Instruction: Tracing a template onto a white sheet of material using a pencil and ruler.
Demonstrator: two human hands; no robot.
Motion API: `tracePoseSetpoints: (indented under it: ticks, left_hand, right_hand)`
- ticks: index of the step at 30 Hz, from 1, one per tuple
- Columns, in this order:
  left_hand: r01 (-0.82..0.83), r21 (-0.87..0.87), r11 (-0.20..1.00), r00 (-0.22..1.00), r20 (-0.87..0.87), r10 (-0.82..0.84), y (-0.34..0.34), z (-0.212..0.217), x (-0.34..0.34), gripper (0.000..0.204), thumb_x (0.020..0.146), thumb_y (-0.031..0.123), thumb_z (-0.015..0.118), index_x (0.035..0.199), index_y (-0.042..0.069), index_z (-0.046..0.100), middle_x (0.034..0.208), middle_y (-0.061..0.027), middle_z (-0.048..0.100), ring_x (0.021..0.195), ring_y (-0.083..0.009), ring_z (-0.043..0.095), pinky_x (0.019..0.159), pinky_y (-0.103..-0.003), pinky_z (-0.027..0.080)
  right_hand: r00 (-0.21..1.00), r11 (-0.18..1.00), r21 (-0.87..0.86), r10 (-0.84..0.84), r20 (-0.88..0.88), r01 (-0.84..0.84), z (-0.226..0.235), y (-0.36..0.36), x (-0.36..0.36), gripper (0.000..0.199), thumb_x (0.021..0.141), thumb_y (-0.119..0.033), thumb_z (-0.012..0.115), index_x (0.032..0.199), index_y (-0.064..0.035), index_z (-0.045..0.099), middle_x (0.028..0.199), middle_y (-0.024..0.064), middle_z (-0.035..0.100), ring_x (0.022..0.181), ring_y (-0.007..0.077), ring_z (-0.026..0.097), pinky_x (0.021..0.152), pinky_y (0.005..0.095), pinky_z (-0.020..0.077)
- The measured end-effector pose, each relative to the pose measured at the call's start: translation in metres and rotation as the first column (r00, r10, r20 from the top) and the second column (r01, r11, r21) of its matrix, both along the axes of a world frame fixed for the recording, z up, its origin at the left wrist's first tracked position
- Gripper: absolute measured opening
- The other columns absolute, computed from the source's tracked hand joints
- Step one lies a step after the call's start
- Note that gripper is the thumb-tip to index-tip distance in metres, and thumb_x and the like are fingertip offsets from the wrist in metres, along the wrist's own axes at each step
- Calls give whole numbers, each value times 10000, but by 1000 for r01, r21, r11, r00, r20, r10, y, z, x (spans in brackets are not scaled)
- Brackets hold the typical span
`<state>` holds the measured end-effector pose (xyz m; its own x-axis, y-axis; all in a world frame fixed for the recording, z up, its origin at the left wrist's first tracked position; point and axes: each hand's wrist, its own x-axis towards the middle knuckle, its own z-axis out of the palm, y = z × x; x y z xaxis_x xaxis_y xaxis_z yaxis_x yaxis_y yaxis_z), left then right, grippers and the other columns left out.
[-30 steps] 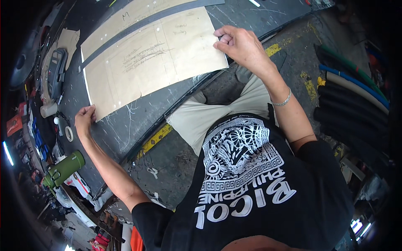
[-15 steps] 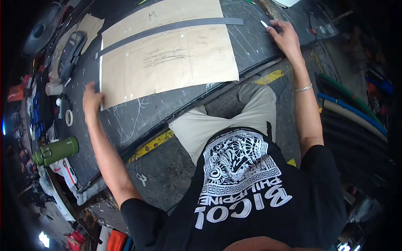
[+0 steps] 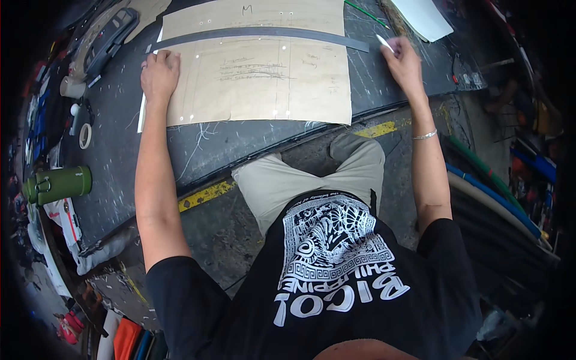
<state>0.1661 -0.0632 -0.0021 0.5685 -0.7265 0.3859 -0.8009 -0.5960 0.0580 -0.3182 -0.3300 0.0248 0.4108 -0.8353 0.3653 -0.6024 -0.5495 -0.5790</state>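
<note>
A large brown paper pattern piece (image 3: 258,96) with pencil marks and small holes lies on the dark table (image 3: 198,150). A long grey ruler-like strip (image 3: 300,37) lies across its upper part, its right end past the paper's edge. My left hand (image 3: 160,78) rests open on the paper's left side, fingers bent and apart, just below the strip's left end. A pale edge of another sheet (image 3: 141,117) shows beneath. My right hand (image 3: 404,66) is closed around a white pen (image 3: 384,43), raised right of the paper, near the strip's right end.
A green pencil (image 3: 366,14) and white sheets (image 3: 423,18) lie at the far right. On the left are a grey tool case (image 3: 113,36), a tape roll (image 3: 85,136), a cup (image 3: 72,87) and a green flask (image 3: 60,185). Fabric rolls (image 3: 486,195) stand right of the table.
My left hand has moved from beside the paper's lower left corner up onto its left side. The paper lies straighter in the view, which has also shifted. My right hand still holds the pen.
</note>
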Motion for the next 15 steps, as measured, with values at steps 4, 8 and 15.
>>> tracePoseSetpoints:
  ticks: [4, 8, 15]
  left_hand:
    - [-61, 22, 998, 998, -13, 61, 1, 1, -9, 499, 956, 533, 564, 1240, 139, 680, 1266, -146, 627, 1220, -355, 574, 1036, -518, 448]
    - [4, -93, 996, 999, -43, -8, 7, -15, 4, 649, 938, 618, 550, 1397, 161, 588, 1466, -119, 518, 1397, -324, 442, 1159, -552, 321]
    - [-11, 9, 1000, 991, -130, 12, -8, -18, 7, 758, 938, 698, 478, 1494, 183, 492, 1591, -100, 400, 1494, -293, 327, 1225, -531, 236]
  right_hand:
    - [939, 945, -38, 327, 104, -325, 1, 5, 76, 226, 971, -175, 672, 1181, -94, 695, 867, 7, 680, 786, 78, 619, 720, 249, 511]
    - [843, 866, -70, 498, 205, -495, 2, 5, 151, 252, 934, -143, 640, 1156, -34, 686, 811, 54, 697, 732, 128, 649, 688, 289, 522]
    - [931, 911, 193, 350, 107, -365, -26, -42, 215, 199, 915, -173, 615, 996, 0, 669, 661, 68, 610, 605, 142, 564, 553, 341, 449]
